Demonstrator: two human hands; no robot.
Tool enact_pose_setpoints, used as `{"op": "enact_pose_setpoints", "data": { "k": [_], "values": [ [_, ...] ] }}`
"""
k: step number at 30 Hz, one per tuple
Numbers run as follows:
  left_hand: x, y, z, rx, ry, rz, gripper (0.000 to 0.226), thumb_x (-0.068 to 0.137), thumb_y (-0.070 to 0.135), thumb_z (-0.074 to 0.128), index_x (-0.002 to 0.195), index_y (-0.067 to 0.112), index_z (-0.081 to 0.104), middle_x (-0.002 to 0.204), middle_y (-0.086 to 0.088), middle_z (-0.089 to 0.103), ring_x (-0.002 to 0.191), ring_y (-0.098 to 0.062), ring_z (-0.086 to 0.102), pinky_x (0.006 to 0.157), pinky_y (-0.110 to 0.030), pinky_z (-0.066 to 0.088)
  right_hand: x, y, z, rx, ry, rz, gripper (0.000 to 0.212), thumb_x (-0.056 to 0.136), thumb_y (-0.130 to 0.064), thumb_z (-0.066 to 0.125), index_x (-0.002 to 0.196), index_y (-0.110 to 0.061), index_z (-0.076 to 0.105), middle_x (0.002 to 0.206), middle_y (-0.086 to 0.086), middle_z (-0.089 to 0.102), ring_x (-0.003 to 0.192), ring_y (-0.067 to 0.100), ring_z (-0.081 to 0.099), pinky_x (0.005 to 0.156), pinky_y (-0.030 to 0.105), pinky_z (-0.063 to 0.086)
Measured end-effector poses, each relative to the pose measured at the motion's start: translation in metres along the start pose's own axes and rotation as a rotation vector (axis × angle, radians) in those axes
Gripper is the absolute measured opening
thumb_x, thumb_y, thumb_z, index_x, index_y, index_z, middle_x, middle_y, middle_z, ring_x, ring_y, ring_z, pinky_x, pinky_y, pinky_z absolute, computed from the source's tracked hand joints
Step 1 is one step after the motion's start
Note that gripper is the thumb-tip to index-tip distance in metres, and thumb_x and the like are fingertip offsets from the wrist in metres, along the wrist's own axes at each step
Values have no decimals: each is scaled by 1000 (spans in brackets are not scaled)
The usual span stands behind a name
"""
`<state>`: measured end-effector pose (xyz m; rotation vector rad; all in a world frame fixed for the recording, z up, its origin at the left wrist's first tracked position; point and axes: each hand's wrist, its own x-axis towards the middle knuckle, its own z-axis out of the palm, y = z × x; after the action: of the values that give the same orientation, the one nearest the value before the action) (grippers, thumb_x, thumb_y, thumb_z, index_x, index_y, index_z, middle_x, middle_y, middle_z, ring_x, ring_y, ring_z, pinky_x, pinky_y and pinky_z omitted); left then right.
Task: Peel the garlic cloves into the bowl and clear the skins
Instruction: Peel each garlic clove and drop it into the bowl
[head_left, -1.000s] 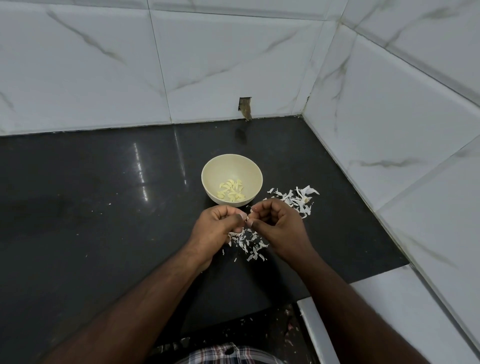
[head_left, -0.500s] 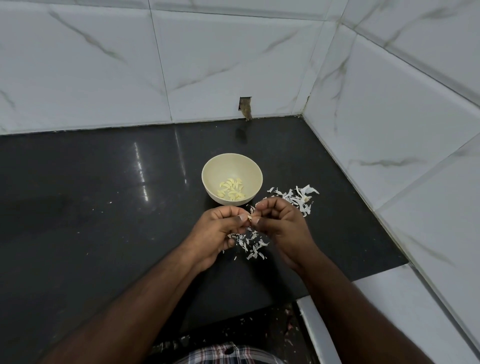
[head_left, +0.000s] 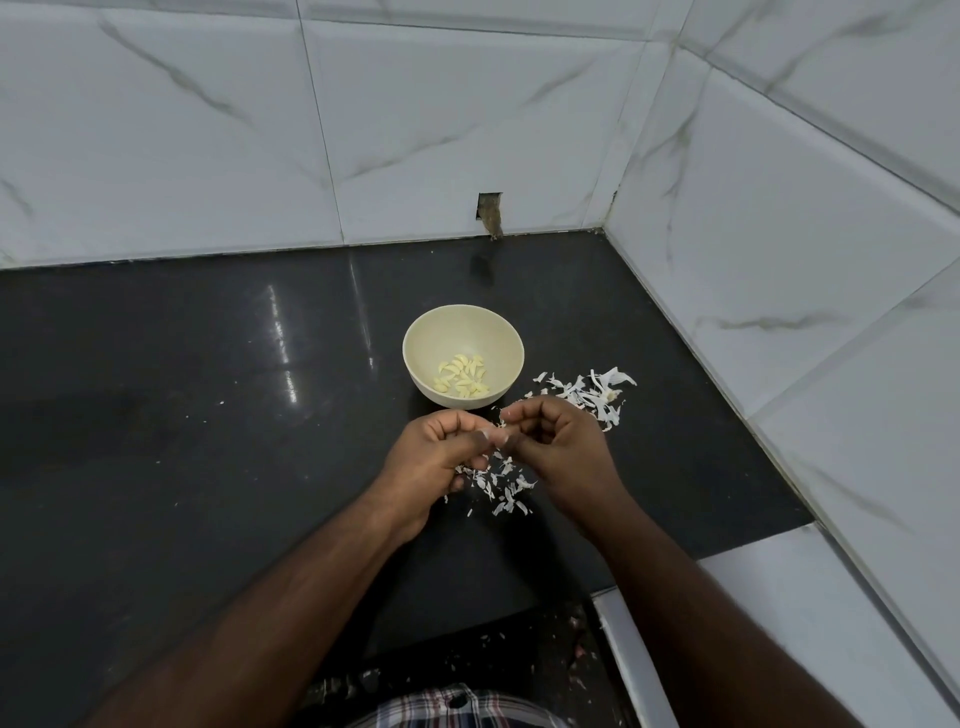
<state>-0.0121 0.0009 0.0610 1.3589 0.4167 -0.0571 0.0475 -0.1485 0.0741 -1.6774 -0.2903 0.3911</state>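
A cream bowl (head_left: 415, 353) stands on the black counter and holds several peeled garlic cloves (head_left: 462, 376). Just in front of it my left hand (head_left: 431, 467) and my right hand (head_left: 561, 452) meet, fingertips together, pinching a small garlic clove (head_left: 500, 425) that is mostly hidden between them. One pile of white skins (head_left: 592, 397) lies to the right of the bowl. A second scatter of skins (head_left: 501, 483) lies on the counter under my hands.
The black counter (head_left: 182, 415) runs left and ends at white marble-tiled walls behind and on the right. A small hole (head_left: 489, 210) sits in the back wall. A white ledge (head_left: 753, 597) lies at the lower right, and the counter's front edge is below my forearms.
Both hands have stayed together over the skins, lifting slightly toward the bowl while the fingers work at the clove. The bowl and piles have not moved.
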Motion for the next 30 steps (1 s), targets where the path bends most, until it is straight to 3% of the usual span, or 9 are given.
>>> {"op": "enact_pose_setpoints", "data": {
  "k": [6,12,18,23,27,30],
  "values": [
    [-2,-2,-1,8,-5,20,3,91,11,69,90,12,72,73,1,67,64,-6,58,54,-22,36,-1,2,-2,124,-53,89,19,88,9,66,104,-1,66,77,6,67,63,10,61,60,21,50],
    [-3,-2,1,17,39,20,5,92,13,68,89,14,71,72,0,70,66,-8,59,56,-23,38,-1,3,3,251,-70,170,18,96,7,54,109,-3,62,85,12,66,72,15,63,67,26,52],
    [-3,-3,0,16,49,12,7,94,16,66,89,14,71,72,2,68,66,-8,59,57,-24,38,-2,2,0,149,-45,121,20,89,6,67,106,-5,64,76,8,69,65,14,62,60,23,51],
    [-2,1,-1,13,87,10,13,94,11,62,85,16,69,75,0,66,68,-13,59,53,-23,36,-1,3,-6,195,-33,163,14,96,4,56,103,-4,65,85,9,73,74,17,67,64,25,54],
    [8,15,-9,82,219,116,15,92,6,61,84,16,68,74,-3,65,61,-12,55,47,-17,36,1,7,-19,-26,75,138,6,96,-10,64,93,-9,69,79,6,73,65,12,64,55,21,49],
    [23,30,-17,255,338,210,10,94,12,62,86,15,69,77,-1,68,61,-10,57,56,-19,46,2,17,-30,-410,77,120,16,87,-8,68,82,-22,74,76,-2,74,62,6,66,58,25,54]
  ]
}}
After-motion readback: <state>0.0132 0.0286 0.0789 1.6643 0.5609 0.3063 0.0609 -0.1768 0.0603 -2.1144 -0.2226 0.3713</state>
